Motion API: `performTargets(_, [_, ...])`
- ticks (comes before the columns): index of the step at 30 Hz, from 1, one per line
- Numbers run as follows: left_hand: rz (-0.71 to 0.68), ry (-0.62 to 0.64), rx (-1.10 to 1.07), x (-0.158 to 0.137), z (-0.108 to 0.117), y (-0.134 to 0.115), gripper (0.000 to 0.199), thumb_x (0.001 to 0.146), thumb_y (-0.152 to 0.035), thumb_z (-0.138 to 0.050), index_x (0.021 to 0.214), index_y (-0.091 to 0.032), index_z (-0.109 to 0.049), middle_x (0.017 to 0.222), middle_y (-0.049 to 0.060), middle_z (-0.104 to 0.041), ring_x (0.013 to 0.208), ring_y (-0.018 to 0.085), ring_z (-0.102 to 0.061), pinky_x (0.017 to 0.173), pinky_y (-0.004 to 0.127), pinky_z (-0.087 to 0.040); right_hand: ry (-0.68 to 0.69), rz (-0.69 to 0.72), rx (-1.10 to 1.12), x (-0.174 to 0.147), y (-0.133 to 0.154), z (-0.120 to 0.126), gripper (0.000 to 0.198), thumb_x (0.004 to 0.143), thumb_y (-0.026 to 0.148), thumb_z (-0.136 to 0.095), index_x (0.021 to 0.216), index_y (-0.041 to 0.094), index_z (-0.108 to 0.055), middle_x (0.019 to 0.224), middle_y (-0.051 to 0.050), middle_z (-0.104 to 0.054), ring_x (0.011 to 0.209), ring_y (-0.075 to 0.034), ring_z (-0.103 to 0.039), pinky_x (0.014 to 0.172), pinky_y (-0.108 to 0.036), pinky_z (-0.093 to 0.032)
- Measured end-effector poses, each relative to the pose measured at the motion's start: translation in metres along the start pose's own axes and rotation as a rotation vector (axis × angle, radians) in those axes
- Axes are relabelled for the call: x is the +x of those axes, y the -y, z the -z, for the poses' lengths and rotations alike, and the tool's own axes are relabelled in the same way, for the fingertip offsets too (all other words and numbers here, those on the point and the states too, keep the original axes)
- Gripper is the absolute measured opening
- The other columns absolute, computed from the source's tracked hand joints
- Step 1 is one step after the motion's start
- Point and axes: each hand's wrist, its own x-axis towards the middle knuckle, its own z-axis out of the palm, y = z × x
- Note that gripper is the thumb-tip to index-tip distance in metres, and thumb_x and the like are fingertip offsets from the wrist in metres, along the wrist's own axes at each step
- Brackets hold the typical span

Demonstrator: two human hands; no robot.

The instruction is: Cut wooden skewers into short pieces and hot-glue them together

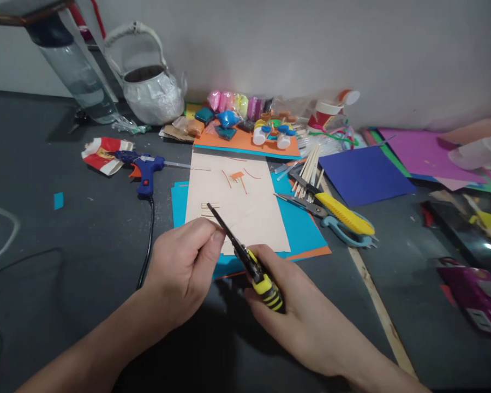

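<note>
My right hand [288, 300] grips a pair of snips [265, 286] with yellow-and-black striped handles, their long dark blades pointing up and left. My left hand [184, 267] is closed, thumb against the curled fingers, right beside the blades; whatever it pinches is too small or hidden to make out. Both hands are above the near edge of a cream paper sheet [265, 218]. Several short thin sticks [210, 206] lie side by side on that sheet, just beyond my left hand. Farther up it are a small orange scrap [238, 176] and thin orange strips.
A blue glue gun [145, 166] with a black cord lies left of the sheet. At right are a yellow utility knife [343, 213], blue-handled scissors [339, 232] and wooden sticks [309, 172]. Clay packets [229, 119], a silver kettle [153, 98] and a bottle [79, 76] stand behind.
</note>
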Motion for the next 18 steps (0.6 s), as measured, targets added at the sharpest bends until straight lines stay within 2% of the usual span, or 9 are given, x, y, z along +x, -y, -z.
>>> performTargets(4, [0.016, 0.019, -0.045, 0.0019, 0.0024, -0.0007, 0.027, 0.095, -0.016, -0.045, 0.069, -0.019, -0.052, 0.058, -0.007, -0.051, 0.051, 0.007, -0.048, 0.048, 0.019, -0.034, 0.007, 0.043, 0.069, -0.0019, -0.0029, 0.0052, 0.014, 0.086, 0.02, -0.053, 0.098, 0.026, -0.049, 0.09, 0.003, -0.064, 0.081, -0.016, -0.06, 0.071, -0.028, -0.045])
performTargets(9, [0.018, 0.027, -0.067, 0.0018, 0.0009, 0.0002, 0.027, 0.094, -0.016, -0.047, 0.068, -0.019, -0.051, 0.056, -0.007, -0.045, 0.048, 0.007, -0.043, 0.047, 0.02, -0.032, 0.02, -0.001, 0.06, -0.0011, -0.0037, 0.0055, 0.015, 0.087, 0.023, -0.055, 0.101, 0.026, -0.051, 0.092, 0.002, -0.066, 0.081, -0.017, -0.062, 0.069, -0.028, -0.046])
performTargets(18, [0.051, 0.11, -0.052, 0.0018, -0.0001, 0.0052, 0.023, 0.096, -0.021, -0.044, 0.076, -0.02, -0.054, 0.063, -0.004, -0.057, 0.056, 0.01, -0.052, 0.054, 0.022, -0.038, -0.013, -0.016, 0.014, -0.0002, -0.0004, 0.0045, 0.013, 0.089, 0.02, -0.052, 0.102, 0.024, -0.052, 0.095, -0.001, -0.068, 0.083, -0.019, -0.063, 0.069, -0.029, -0.045])
